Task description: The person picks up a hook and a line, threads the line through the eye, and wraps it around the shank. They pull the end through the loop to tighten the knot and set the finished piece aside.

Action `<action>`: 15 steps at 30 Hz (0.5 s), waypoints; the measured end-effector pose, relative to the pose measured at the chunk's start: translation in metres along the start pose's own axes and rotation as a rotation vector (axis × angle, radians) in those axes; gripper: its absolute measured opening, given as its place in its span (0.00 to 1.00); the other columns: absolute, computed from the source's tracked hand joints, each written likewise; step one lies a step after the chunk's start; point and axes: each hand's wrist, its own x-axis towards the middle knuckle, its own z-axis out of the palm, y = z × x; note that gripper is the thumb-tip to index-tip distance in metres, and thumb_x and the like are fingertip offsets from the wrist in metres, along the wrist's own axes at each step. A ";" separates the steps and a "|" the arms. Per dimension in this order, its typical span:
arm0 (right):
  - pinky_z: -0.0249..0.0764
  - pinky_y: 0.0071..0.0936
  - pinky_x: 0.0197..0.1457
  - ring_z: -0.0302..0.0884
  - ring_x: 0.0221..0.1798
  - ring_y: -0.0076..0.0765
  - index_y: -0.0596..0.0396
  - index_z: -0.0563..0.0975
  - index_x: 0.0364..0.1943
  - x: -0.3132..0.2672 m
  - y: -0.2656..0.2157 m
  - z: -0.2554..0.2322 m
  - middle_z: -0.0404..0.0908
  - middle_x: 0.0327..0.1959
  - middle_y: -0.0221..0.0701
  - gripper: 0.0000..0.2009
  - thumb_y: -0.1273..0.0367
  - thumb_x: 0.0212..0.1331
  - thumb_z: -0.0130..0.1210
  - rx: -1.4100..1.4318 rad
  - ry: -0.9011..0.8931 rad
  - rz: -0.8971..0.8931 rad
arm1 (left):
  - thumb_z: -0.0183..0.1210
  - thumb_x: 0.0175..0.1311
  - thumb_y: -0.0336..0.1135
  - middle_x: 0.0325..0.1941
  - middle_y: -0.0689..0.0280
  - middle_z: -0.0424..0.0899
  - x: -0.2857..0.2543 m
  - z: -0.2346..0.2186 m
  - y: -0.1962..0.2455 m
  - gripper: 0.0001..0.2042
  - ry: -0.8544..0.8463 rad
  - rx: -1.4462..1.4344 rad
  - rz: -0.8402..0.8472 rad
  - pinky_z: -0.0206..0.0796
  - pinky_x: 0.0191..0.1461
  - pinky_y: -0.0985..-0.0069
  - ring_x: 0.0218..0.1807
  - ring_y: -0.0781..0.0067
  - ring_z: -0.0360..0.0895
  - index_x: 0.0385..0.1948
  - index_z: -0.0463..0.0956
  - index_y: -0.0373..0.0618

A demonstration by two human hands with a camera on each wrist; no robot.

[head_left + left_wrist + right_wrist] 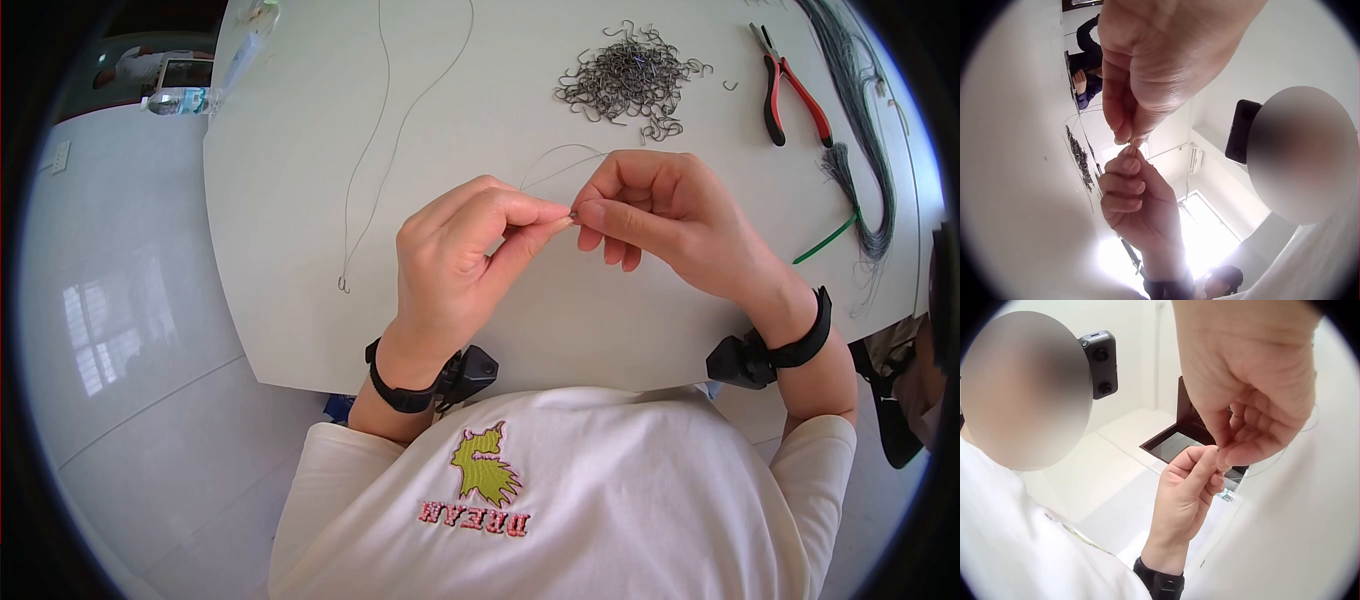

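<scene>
Thumb and forefinger of the left hand [460, 245] pinch a small dark metal piece [573, 215], mostly hidden by the fingertips. The right hand [670, 215] meets it tip to tip, its thumb and forefinger pinching at the same spot and the other fingers curled below. Behind the hands a thin line [560, 148] bows in a loop over the table. In the left wrist view the left hand [1166, 56] is above and the right hand [1141, 197] below, fingertips touching. The right wrist view shows the right hand [1257, 381] over the left hand [1182, 497].
A pile of dark hooks [635, 82] lies beyond the hands on the white table [290, 330]. Red-handled pliers [790, 90], a bundle of strands [868, 130] and a green tie [828, 238] lie right. At left, a long line [378, 130] ends at a hook [343, 285].
</scene>
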 end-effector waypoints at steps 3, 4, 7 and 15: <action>0.74 0.17 0.33 0.78 0.30 0.17 0.60 0.80 0.37 0.000 0.000 0.000 0.83 0.29 0.27 0.11 0.65 0.68 0.55 -0.003 -0.004 -0.003 | 0.68 0.53 0.20 0.25 0.67 0.81 0.000 0.000 0.000 0.06 0.000 0.004 0.000 0.68 0.25 0.81 0.24 0.76 0.78 0.29 0.81 0.41; 0.74 0.17 0.33 0.77 0.30 0.17 0.60 0.80 0.37 0.000 0.000 0.000 0.83 0.29 0.27 0.11 0.65 0.68 0.55 0.000 -0.002 -0.003 | 0.68 0.53 0.20 0.25 0.67 0.81 0.000 0.000 0.000 0.06 -0.001 0.007 0.001 0.68 0.25 0.81 0.24 0.77 0.77 0.28 0.81 0.41; 0.73 0.17 0.33 0.77 0.30 0.17 0.60 0.80 0.37 0.000 0.001 0.000 0.83 0.29 0.27 0.11 0.65 0.68 0.55 0.004 -0.003 -0.007 | 0.68 0.53 0.21 0.25 0.67 0.81 0.000 0.000 0.000 0.06 -0.007 0.006 0.003 0.68 0.25 0.81 0.24 0.77 0.77 0.28 0.81 0.41; 0.74 0.17 0.33 0.77 0.31 0.17 0.60 0.80 0.37 0.000 0.002 0.000 0.83 0.29 0.27 0.11 0.65 0.68 0.55 0.009 0.002 -0.014 | 0.68 0.53 0.21 0.25 0.67 0.81 0.000 0.001 0.000 0.06 0.001 -0.002 -0.003 0.68 0.25 0.81 0.24 0.76 0.77 0.29 0.81 0.41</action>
